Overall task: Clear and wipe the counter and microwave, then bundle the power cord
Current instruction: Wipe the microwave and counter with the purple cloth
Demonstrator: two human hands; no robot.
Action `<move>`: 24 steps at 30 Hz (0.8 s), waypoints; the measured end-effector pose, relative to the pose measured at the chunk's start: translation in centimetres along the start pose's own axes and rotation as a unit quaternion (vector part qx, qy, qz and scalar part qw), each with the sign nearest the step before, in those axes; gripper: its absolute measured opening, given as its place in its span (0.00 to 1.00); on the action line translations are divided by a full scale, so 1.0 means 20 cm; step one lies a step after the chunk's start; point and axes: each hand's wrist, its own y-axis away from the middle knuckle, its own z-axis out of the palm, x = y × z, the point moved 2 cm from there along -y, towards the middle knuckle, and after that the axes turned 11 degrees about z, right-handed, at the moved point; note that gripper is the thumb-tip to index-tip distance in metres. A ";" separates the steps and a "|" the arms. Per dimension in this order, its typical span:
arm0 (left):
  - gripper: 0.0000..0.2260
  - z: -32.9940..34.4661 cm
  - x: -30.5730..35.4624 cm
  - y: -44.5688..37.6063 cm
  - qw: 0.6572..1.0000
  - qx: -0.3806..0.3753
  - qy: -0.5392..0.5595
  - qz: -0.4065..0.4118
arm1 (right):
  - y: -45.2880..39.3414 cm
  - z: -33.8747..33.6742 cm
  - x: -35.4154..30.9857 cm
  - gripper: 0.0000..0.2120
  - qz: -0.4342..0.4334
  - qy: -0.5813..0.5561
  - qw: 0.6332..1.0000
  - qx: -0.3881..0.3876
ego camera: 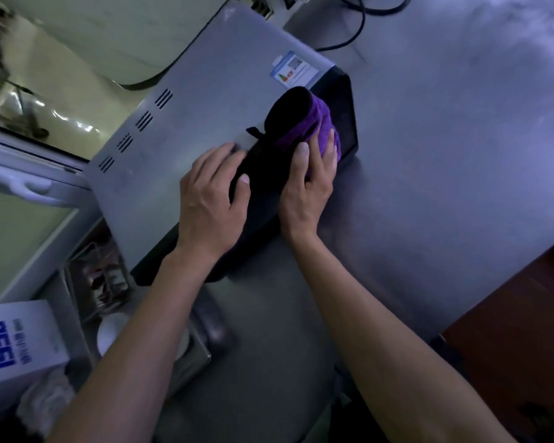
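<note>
A grey microwave (205, 100) with a black front stands on the steel counter (445, 139). On its top near the front edge lies a black cloth item (279, 135) with a purple cloth (320, 123) bunched beside it. My left hand (211, 199) rests on the black item, fingers curved over it. My right hand (311, 183) lies with fingers stretched over the purple cloth at the microwave's front corner. A black power cord (359, 24) snakes across the counter behind the microwave.
A white box with blue print (16, 340) stands at lower left, with a white bowl (109, 334) and a metal rack (100, 282) near it. A dark wooden surface (518, 330) borders the counter at lower right. A window frame (29, 174) is on the left.
</note>
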 end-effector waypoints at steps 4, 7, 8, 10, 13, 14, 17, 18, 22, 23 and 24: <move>0.17 -0.11 -0.19 0.31 1.000 0.002 0.009 -0.023 | 0.28 0.10 0.10 0.21 0.031 -0.040 0.999 0.002; 0.16 -0.17 -0.31 0.52 0.999 0.014 0.014 -0.031 | 0.50 0.19 0.23 0.16 0.041 -0.052 0.998 0.003; 0.16 -0.19 -0.35 0.59 0.999 0.013 0.015 -0.032 | 0.58 0.21 0.27 0.15 0.039 -0.051 0.998 0.004; 0.16 -0.22 -0.41 0.69 0.999 0.012 0.019 -0.029 | 0.72 0.26 0.34 0.15 0.031 -0.046 0.998 0.000; 0.16 -0.24 -0.49 0.78 0.999 0.017 0.025 -0.024 | 0.91 0.33 0.45 0.13 0.030 -0.035 0.999 -0.011; 0.16 -0.24 -0.50 0.80 0.999 0.017 0.025 -0.019 | 0.97 0.35 0.49 0.13 0.030 -0.033 0.999 -0.014; 0.16 -0.25 -0.53 0.83 0.999 0.018 0.027 -0.002 | 1.11 0.40 0.59 0.12 0.021 -0.019 0.999 -0.028; 0.16 -0.25 -0.53 0.84 0.999 0.019 0.029 0.002 | 1.14 0.41 0.61 0.11 0.017 -0.015 0.999 -0.034; 0.16 -0.25 -0.55 0.83 0.999 0.024 0.027 0.015 | 1.28 0.45 0.69 0.11 0.008 0.000 0.997 -0.070; 0.16 -0.25 -0.55 0.83 0.999 0.025 0.021 0.023 | 1.30 0.45 0.71 0.12 0.004 0.007 0.997 -0.079; 0.15 -0.24 -0.55 0.82 0.999 0.025 0.015 0.030 | 1.32 0.45 0.72 0.14 -0.001 0.015 0.996 -0.088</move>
